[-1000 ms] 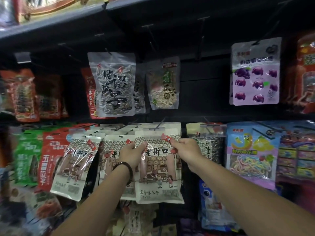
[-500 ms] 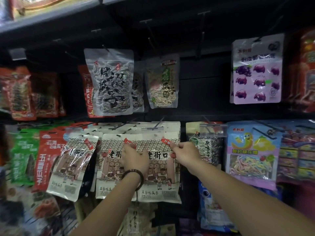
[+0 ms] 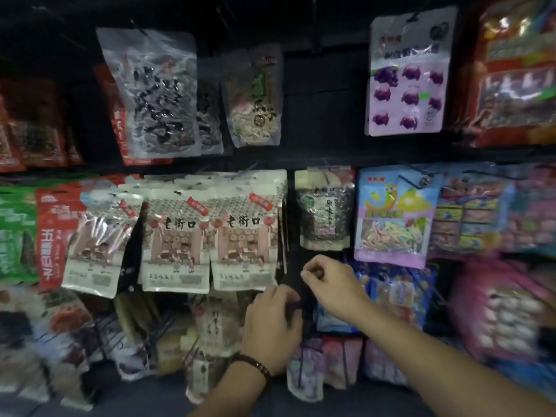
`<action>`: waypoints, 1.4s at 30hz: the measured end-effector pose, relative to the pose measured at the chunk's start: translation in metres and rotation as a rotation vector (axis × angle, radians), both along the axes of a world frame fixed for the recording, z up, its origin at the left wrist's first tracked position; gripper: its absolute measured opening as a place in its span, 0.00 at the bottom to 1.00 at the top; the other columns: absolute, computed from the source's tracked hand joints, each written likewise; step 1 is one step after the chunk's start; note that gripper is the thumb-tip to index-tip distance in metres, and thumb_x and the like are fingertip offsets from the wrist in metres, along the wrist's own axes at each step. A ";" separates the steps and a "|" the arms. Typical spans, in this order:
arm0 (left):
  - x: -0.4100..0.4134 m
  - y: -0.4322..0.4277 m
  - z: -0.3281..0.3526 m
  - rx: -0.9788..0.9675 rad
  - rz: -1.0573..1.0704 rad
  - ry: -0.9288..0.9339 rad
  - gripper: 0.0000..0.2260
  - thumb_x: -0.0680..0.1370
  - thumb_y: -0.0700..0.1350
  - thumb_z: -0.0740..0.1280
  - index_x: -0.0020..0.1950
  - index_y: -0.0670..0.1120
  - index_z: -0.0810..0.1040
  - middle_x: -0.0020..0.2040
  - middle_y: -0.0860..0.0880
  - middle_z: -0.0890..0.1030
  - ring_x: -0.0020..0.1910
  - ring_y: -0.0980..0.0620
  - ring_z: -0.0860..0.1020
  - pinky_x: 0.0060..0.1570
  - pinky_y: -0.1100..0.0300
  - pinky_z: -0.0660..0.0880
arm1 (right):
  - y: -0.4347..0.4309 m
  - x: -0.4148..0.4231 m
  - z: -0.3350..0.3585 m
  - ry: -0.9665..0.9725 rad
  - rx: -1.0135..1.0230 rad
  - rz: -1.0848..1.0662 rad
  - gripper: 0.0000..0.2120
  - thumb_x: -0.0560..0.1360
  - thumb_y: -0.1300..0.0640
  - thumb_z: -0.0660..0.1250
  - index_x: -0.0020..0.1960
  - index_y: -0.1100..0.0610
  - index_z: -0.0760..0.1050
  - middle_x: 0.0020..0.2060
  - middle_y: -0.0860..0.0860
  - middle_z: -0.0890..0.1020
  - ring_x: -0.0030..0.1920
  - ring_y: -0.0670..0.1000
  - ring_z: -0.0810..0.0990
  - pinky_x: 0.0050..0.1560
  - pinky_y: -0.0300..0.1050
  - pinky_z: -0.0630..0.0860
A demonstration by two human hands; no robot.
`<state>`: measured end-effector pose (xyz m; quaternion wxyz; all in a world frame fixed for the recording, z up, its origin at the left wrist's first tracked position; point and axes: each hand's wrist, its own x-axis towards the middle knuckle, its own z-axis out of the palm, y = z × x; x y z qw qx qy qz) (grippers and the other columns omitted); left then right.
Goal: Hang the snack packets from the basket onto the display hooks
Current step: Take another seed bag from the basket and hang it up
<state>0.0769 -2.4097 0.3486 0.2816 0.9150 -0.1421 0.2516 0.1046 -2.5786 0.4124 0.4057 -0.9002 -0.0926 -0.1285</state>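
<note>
A rack is being crowded with hanging goods: a purple packet top right, a seed packet mid-row. Two white packets are being displayed side by side, left of it. Just below them, before a dark gap, the left hand and right hand are being held curled — whether anything is being grasped cannot be told.

Middle row, left of centre: left white packet and right white packet, hung upright side by side, edges touching, with more of the same stacked behind. Grey tiled-roof print, brown shopfront artwork, black characters, small red tag near each top right corner. Just left, a tilted packet of the same kind, front angled leftward, glare across it. Thin black wire hooks above the packet tops, blurred.
</note>
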 end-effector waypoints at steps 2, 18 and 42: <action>-0.019 -0.022 -0.030 0.005 -0.083 0.081 0.06 0.75 0.49 0.66 0.51 0.57 0.76 0.49 0.57 0.77 0.48 0.53 0.78 0.49 0.50 0.78 | -0.025 -0.031 -0.033 0.062 -0.047 0.042 0.02 0.81 0.50 0.70 0.50 0.44 0.81 0.44 0.44 0.86 0.46 0.41 0.83 0.52 0.45 0.82; -0.163 -0.138 -0.293 0.138 -0.210 0.871 0.02 0.77 0.47 0.69 0.45 0.54 0.79 0.46 0.53 0.85 0.47 0.50 0.82 0.47 0.62 0.72 | -0.194 -0.267 -0.376 0.730 0.102 -0.343 0.03 0.80 0.53 0.73 0.48 0.45 0.82 0.46 0.42 0.85 0.50 0.46 0.83 0.51 0.43 0.74; -0.116 -0.194 -0.463 0.094 0.190 1.310 0.51 0.74 0.65 0.70 0.86 0.45 0.48 0.85 0.42 0.53 0.82 0.38 0.61 0.78 0.40 0.65 | -0.196 -0.248 -0.512 1.160 0.740 -0.723 0.08 0.81 0.65 0.67 0.55 0.54 0.75 0.43 0.51 0.79 0.44 0.52 0.78 0.34 0.32 0.76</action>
